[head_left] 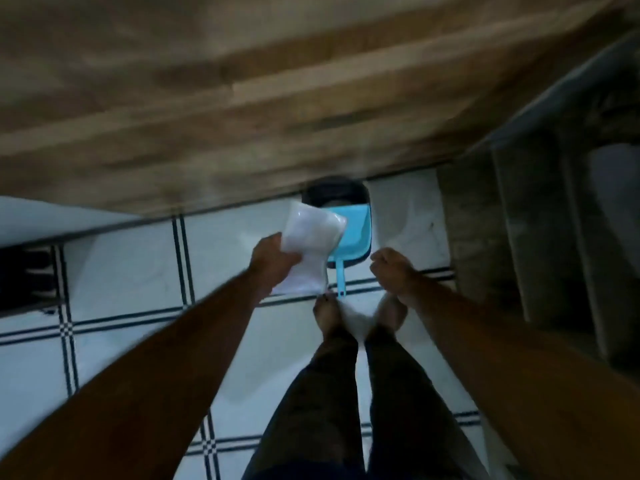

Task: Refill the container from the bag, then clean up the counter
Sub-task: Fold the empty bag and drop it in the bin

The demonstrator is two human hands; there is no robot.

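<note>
We found a brown stone counter [207, 98] spanning the far side, blurred, above a white tiled floor [131, 278] with dark grid lines. On the floor beneath the counter edge lay a light blue plastic dustpan [353, 233], its handle pointing toward our bare feet [329, 313]. Our left hand [270, 265] grasped a crumpled translucent white plastic bag [311, 244], held above the dustpan's left side. Our right hand [391, 268] was clenched on nothing, just right of the dustpan handle.
</note>
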